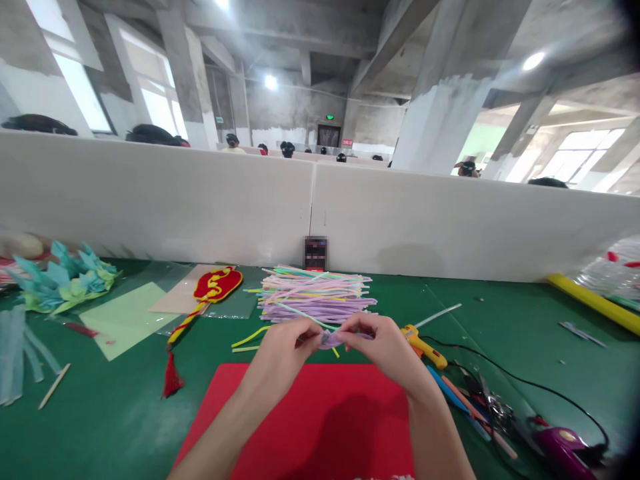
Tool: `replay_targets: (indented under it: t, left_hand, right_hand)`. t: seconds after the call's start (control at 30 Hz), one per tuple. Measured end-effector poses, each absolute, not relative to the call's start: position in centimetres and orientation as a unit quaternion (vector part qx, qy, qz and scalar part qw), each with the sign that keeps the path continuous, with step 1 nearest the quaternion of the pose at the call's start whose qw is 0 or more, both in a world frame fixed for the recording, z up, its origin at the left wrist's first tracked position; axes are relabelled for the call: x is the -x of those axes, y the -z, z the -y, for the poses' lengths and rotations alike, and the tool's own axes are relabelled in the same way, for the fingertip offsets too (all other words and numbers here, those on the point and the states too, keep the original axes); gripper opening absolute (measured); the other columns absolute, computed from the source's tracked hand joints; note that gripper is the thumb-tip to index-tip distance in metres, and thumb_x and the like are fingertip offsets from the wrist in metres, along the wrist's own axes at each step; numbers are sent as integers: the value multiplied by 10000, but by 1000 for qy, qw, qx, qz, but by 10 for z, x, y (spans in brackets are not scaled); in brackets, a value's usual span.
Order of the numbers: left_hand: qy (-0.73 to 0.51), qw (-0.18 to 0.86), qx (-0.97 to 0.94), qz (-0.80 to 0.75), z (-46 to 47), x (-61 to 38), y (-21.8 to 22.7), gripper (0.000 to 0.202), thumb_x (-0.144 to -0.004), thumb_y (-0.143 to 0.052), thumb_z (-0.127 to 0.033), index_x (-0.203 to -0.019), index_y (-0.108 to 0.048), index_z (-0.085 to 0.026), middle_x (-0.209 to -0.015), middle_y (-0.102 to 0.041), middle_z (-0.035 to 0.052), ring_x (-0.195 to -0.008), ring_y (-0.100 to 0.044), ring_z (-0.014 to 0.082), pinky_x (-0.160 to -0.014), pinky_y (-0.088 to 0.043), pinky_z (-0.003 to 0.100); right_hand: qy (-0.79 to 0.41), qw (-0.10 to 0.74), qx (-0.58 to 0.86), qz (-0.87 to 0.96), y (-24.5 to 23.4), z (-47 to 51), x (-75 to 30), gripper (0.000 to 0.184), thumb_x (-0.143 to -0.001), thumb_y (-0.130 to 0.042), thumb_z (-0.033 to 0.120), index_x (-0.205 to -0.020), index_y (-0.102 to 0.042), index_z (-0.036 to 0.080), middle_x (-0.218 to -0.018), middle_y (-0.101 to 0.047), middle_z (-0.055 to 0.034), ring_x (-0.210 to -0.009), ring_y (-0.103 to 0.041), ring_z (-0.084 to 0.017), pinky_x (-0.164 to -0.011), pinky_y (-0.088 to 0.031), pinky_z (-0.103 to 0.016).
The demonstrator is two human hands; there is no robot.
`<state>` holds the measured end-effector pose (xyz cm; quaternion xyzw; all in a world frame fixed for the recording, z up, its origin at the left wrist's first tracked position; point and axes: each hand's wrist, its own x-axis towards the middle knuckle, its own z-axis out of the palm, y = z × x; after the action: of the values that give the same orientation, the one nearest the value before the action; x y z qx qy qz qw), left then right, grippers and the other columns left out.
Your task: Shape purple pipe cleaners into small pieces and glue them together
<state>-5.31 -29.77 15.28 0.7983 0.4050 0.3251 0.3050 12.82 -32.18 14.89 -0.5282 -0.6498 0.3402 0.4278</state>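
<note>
Above the far edge of a red sheet, my left hand and my right hand pinch a small lilac piece between them. It looks like bent fuzzy pipe cleaner, partly covered by my fingertips. Both hands are closed on it, thumbs and forefingers pressed together. Just behind them lies a thick pile of pipe cleaners in lilac, pink, white and mint. A few yellow and green strands stick out by my left hand. To the right of my right hand rests a yellow glue gun with a clear glue stick.
A red and yellow fan ornament with a tassel lies left, near a pale green sheet and teal paper shapes. Pens, scissors and a purple tool lie right with a black cord. A white partition with a phone stands behind.
</note>
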Motion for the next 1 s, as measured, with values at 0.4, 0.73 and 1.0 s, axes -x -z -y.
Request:
replay_targets:
  t: [0.4,0.73,1.0]
  left_hand:
    - [-305,412,-765,-390,299,50,-153,222,-776,-515,-283,-978,-573,-210,-694,-589,-20,-615,-533,131,-576,-421,224]
    - [-328,510,-707,-364,294,52,-148,142,-752,-523,-258,-858,-563,-172,-743,-636,11,-686,-603,150,-649,-477,263]
    - [-318,468,-740,-364,294,55,-147,192,-751,-558,-281,-920,-598,-197,-645,-606,-27,-635,-590,136,-627,-460,239]
  right_hand:
    - [-360,436,522,639,-149,321,-131,155,-742,-594,318,-688,-614,173,-617,-596,20,-612,-528,-117,-587,-382,-227]
    - [-374,457,505,629,-150,321,-131,152,-736,-596,302,-664,-599,169,-604,-592,21,-615,-533,-115,-603,-393,-229]
    - [-359,412,526,652,-149,322,-132,163,-740,-595,317,-680,-619,167,-575,-573,17,-562,-495,-107,-525,-360,-215]
